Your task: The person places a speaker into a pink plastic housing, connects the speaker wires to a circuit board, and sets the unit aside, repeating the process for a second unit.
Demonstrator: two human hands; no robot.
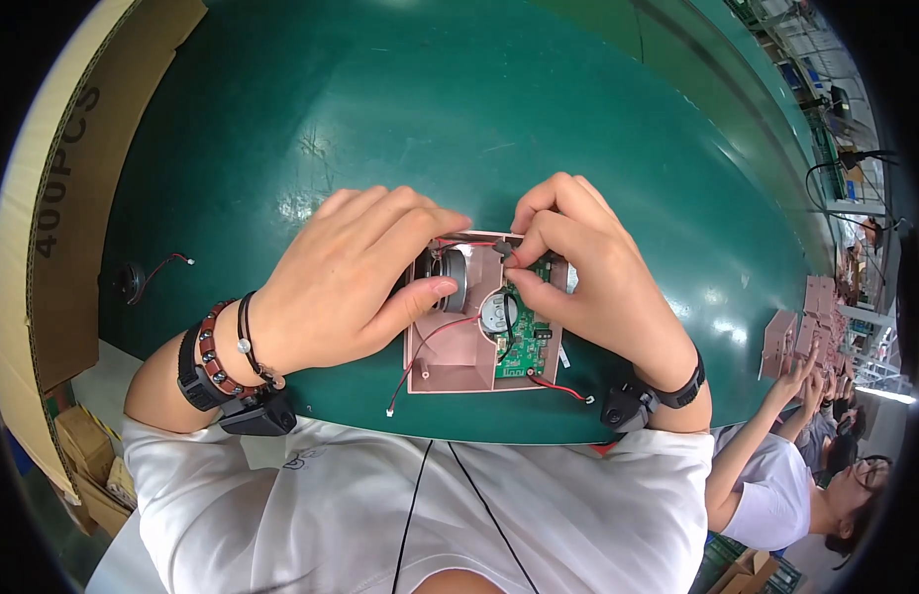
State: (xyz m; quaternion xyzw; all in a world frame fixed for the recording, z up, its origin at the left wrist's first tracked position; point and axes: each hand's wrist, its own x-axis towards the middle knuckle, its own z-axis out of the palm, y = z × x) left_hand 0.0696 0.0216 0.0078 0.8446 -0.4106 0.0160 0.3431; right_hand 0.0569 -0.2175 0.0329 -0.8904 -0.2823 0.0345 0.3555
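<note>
An open pink plastic housing [450,377] lies in front of me on the green table [380,109]. My left hand [346,272] grips its left side, fingers at the far wall and thumb over a round black speaker [454,277] inside. In the right half sit a green circuit board [524,353] and a round silver part [495,313] with a black wire loop across it. At the far wall, my right hand [593,272] pinches a small black piece [502,248] with red wire beside it. Two wire ends with white plugs hang over the near edge.
A loose black speaker [132,283] with a plugged wire lies at the left, near a large cardboard box [78,198]. On the right, a person [781,485] reaches toward several stacked pink housings [818,307]. Crowded shelving stands beyond.
</note>
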